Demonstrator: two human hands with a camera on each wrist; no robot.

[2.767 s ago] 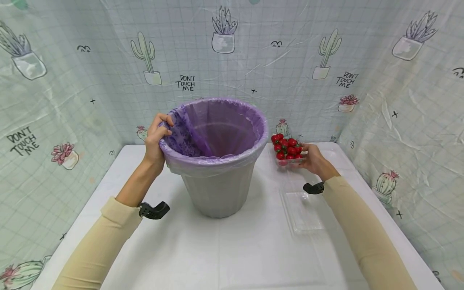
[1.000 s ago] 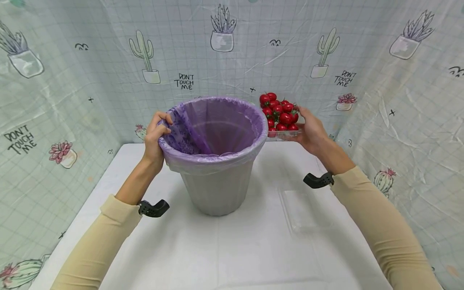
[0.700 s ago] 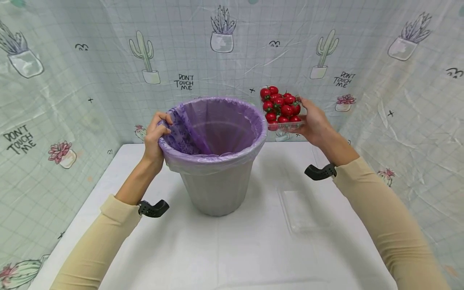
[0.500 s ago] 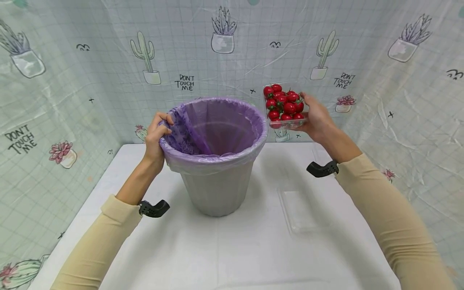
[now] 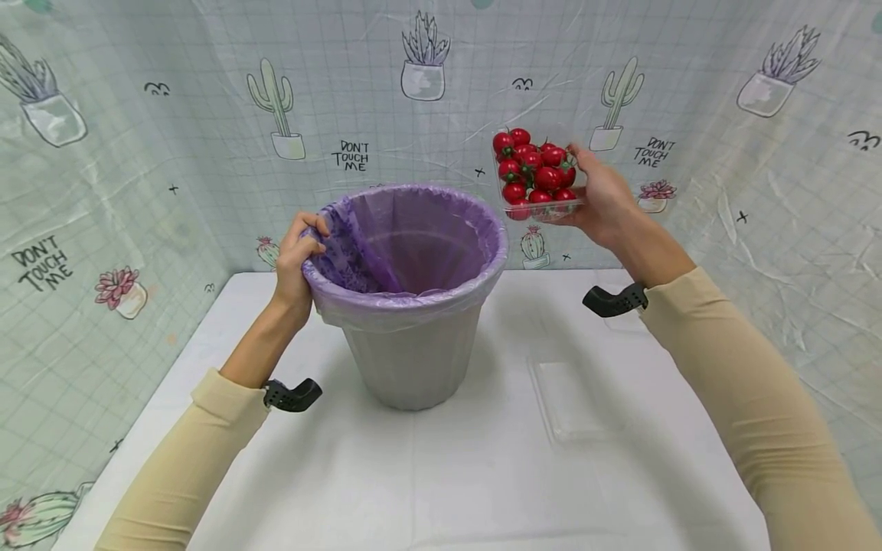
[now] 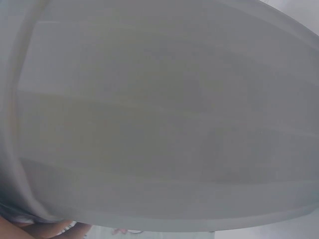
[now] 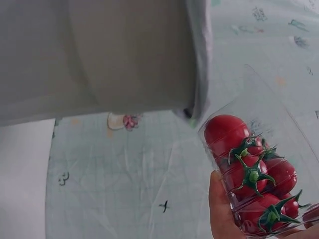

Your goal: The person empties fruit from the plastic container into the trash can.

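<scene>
A grey bin (image 5: 413,356) lined with a purple bag (image 5: 413,245) stands on the white table (image 5: 441,474). My left hand (image 5: 298,256) grips the bin's left rim and the bag edge. My right hand (image 5: 598,200) holds a clear punnet of red cherry tomatoes (image 5: 534,174) in the air, above and just right of the bin's right rim, tilted toward the bin. The right wrist view shows the tomatoes (image 7: 251,179) in the clear punnet beside the bin's wall (image 7: 99,55). Only the grey bin wall (image 6: 159,119) fills the left wrist view.
A clear plastic lid (image 5: 575,402) lies flat on the table right of the bin. A cactus-print curtain (image 5: 441,99) closes off the back and both sides. The table's near half is bare white cloth.
My right hand has lifted the punnet of tomatoes off the table to above the bin's right rim and tilted it. My left hand has stayed on the rim.
</scene>
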